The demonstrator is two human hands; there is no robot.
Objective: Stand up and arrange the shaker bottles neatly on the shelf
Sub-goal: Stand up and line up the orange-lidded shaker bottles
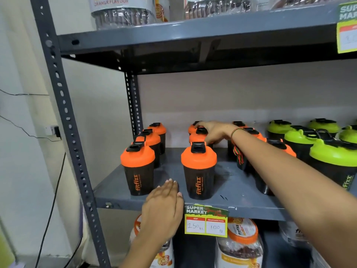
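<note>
Three columns of orange-lidded shaker bottles are seen upright on the grey shelf (241,192), running front to back: a left column led by the front-left bottle (137,169), a middle column led by the front-middle bottle (199,171), and a right column largely hidden behind the right forearm. Green-lidded shaker bottles (334,157) are stood at the far right of the same shelf. The right hand (214,132) is laid over the middle column's rear bottles; its fingers (201,123) are curled over the orange lid of the rearmost bottle (192,128), and the second bottle (199,135) sits under the palm. Whether a firm grip is made cannot be told. A red-green thread band (236,132) is worn on that wrist, with its tassel hung beside the right column. The left hand (164,206) is held flat and open at the shelf's front edge, between the two front bottles, nothing gripped; contact with either bottle cannot be told. A price tag (205,222) is clipped to the shelf edge just beside it. Jars (241,242) are seen on the shelf below, and wrapped tubs (123,14) on the shelf above.
</note>
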